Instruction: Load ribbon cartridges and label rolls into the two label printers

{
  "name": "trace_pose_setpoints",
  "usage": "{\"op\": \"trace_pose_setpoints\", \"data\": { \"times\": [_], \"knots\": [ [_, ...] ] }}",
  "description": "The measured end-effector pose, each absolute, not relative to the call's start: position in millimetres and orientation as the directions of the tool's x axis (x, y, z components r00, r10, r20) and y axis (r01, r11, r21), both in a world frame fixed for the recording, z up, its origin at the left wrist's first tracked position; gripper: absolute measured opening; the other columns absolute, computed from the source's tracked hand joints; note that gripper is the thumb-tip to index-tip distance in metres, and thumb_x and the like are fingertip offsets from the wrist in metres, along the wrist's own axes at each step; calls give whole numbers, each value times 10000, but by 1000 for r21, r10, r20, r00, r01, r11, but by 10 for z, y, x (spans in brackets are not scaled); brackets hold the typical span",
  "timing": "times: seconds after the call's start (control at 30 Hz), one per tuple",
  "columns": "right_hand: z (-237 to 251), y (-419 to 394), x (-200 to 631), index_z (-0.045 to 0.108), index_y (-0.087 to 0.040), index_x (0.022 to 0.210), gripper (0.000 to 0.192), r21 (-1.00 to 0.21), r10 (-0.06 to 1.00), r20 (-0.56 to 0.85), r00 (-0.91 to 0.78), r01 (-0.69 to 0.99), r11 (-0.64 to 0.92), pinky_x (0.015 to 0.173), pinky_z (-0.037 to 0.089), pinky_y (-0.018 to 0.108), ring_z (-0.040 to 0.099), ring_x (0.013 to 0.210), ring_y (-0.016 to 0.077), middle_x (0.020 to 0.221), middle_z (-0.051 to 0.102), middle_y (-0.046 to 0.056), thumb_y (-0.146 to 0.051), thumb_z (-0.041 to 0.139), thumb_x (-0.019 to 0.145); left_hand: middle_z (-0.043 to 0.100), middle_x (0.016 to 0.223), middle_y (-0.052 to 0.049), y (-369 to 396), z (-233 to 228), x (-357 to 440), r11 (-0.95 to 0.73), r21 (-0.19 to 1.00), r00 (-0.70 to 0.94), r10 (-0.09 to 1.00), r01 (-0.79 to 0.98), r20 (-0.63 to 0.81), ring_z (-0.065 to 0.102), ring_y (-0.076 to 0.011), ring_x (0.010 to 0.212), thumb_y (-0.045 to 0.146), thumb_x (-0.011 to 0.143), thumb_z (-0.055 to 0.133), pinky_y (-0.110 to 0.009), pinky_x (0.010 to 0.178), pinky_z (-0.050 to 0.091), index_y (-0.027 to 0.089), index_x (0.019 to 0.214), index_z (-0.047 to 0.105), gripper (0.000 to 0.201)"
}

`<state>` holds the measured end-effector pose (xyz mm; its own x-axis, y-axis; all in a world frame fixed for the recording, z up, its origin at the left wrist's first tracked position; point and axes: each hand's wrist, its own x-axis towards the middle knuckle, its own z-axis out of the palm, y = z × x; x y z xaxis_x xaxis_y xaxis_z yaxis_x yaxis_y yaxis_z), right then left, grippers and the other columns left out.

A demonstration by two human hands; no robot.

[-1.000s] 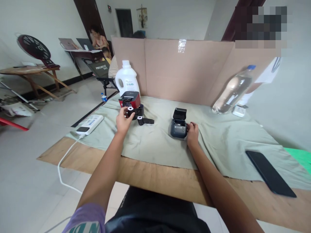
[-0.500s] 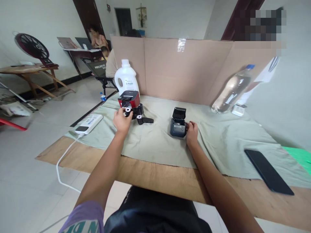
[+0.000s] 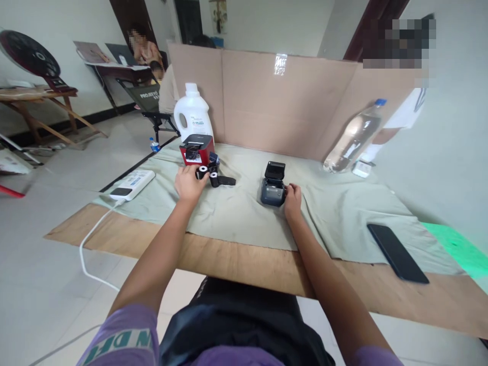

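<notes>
My left hand (image 3: 188, 183) pinches a small black roll with a white core (image 3: 203, 172), just in front of a red and black box (image 3: 198, 148). Right beside that roll stands a second black roll (image 3: 214, 180), its loose black strip (image 3: 227, 180) stretching right along the cloth. A further dark piece behind them is partly hidden. A compact dark label printer (image 3: 273, 192) sits on the cloth with its lid raised. Against its right side rests my right hand (image 3: 293, 199), fingers curled at the edge; the fingertips are partly out of sight.
A white jug (image 3: 193, 114) stands behind the red box, before a cardboard screen (image 3: 282, 101). Left lies a white power bank (image 3: 132, 185) with a cable. A clear bottle (image 3: 354, 137) leans at right; a black phone (image 3: 397, 252) lies near the front edge. Other people sit beyond.
The roll in my left hand has moved slightly right, closer to the second roll. My right hand stays at the printer. The whole view has shifted a little.
</notes>
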<state>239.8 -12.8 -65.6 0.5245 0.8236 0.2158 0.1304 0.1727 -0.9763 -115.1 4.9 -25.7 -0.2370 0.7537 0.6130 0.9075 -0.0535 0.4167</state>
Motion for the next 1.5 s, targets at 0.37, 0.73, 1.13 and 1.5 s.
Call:
{"op": "trace_pose_setpoints", "data": {
  "times": [0.37, 0.73, 1.13, 1.5],
  "knots": [
    [-557, -195, 2372, 595, -177, 1051, 400, -956, 803, 270, 532, 251, 154, 980, 430, 390, 600, 1052, 240, 1095, 677, 115, -474, 481, 808, 693, 1202, -95, 123, -215, -1329, -202, 349, -93, 737, 915, 669, 559, -324, 1112, 315, 909, 547, -419, 927, 458, 253, 1266, 709, 397],
    [-528, -205, 2359, 599, -161, 1055, 428, -940, 810, 290, 509, 312, 140, 971, 414, 376, 571, 1058, 244, 1101, 671, 131, -482, 466, 805, 622, 1346, -57, 151, -204, -1344, -450, 352, 78, 698, 821, 712, 579, -245, 1218, 244, 943, 474, -372, 1029, 473, 268, 1262, 697, 389],
    [-489, -238, 2335, 590, -180, 1045, 359, -942, 817, 281, 503, 307, 136, 973, 434, 380, 573, 1069, 238, 1110, 675, 127, -437, 466, 828, 726, 1150, -93, 54, 43, -1512, -381, 741, -143, 832, 553, 535, 659, -250, 1054, 244, 745, 522, -361, 917, 529, 170, 1205, 667, 487],
    [-509, -232, 2342, 594, -157, 1070, 418, -947, 826, 275, 492, 287, 145, 958, 443, 386, 585, 1072, 247, 1113, 679, 145, -472, 474, 823, 773, 1073, -33, 103, -33, -1648, -251, 699, 262, 961, 670, 93, 697, -277, 1017, 228, 582, 524, -362, 919, 551, 254, 963, 793, 467]
  ]
}}
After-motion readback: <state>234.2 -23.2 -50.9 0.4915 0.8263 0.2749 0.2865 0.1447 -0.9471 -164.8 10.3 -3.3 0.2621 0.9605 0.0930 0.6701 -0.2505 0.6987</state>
